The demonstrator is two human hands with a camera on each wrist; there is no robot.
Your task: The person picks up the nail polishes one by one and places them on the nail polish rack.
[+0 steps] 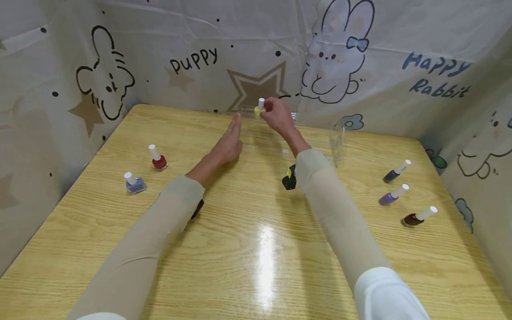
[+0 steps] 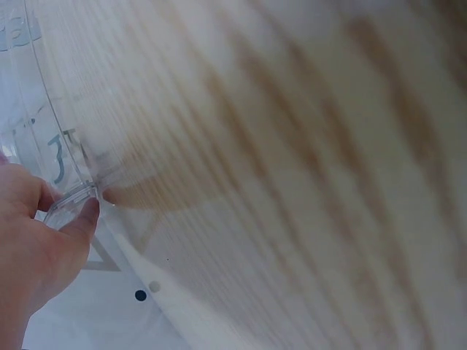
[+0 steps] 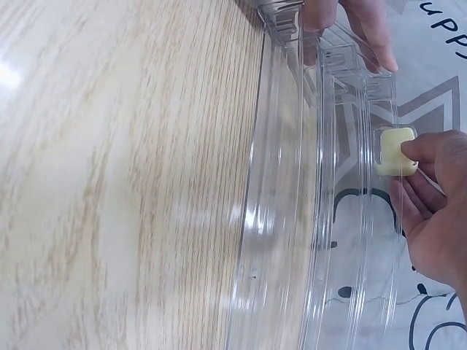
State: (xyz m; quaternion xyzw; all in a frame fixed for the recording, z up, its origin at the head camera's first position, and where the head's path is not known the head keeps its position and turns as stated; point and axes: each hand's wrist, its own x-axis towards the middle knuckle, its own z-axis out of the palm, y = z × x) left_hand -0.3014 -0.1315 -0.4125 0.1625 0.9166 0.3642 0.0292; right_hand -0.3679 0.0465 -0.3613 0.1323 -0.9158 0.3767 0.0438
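Observation:
A clear tiered display rack (image 1: 338,144) stands near the back of the table. My left hand (image 1: 228,146) is at its left end; in the left wrist view, thumb and fingers (image 2: 86,222) hold the clear end panel between them. With my right hand (image 1: 278,116) I pinch a bottle of pale yellow nail polish (image 3: 395,152) with a white cap (image 1: 261,103). The bottle is upright over the left part of the rack's upper tier, its base right at the clear ledge in the right wrist view.
Red (image 1: 159,162) and grey-blue (image 1: 136,186) nail polish bottles stand at the left. Dark blue (image 1: 391,176), purple (image 1: 388,198) and dark brown (image 1: 413,219) ones stand at the right. A printed cloth (image 1: 192,93) hangs behind the table.

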